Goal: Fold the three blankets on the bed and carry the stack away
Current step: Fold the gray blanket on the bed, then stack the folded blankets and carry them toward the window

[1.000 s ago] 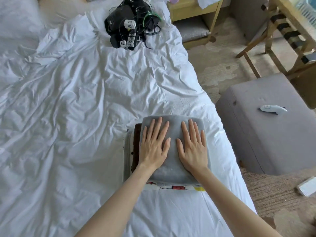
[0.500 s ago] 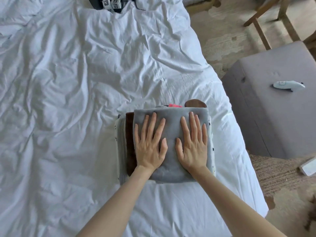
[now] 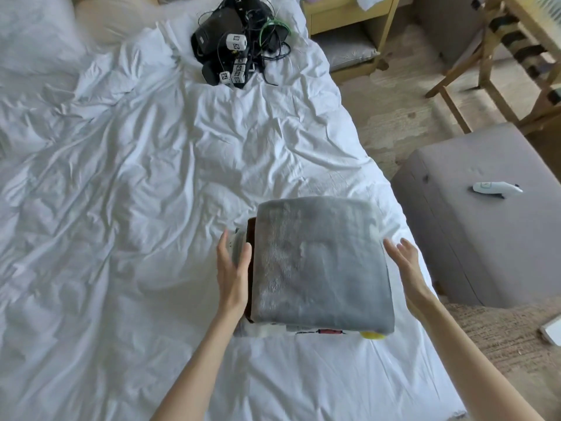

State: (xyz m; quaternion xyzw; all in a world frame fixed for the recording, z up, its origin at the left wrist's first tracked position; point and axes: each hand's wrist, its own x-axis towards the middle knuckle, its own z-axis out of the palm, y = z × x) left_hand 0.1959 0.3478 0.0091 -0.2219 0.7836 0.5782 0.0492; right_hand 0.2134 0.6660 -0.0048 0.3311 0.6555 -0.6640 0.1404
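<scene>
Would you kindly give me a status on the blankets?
Left hand open, touching stack; right hand open beside it. Stack folded, on bed. Nothing blocking.

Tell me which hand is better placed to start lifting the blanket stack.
Left, probably: the left hand lies against the stack, thumb on its edge; the right hand hovers open beside it.

top blanket [image 3: 321,262]: plain grey
middle blanket [image 3: 252,229]: dark brown
bottom blanket [image 3: 329,331]: white, with red and yellow print
sheet [image 3: 121,208]: white
ottoman [image 3: 485,244]: grey-mauve
gear [image 3: 217,28]: black, with white marker cubes and a green cable
floor [image 3: 394,117]: mottled beige
</scene>
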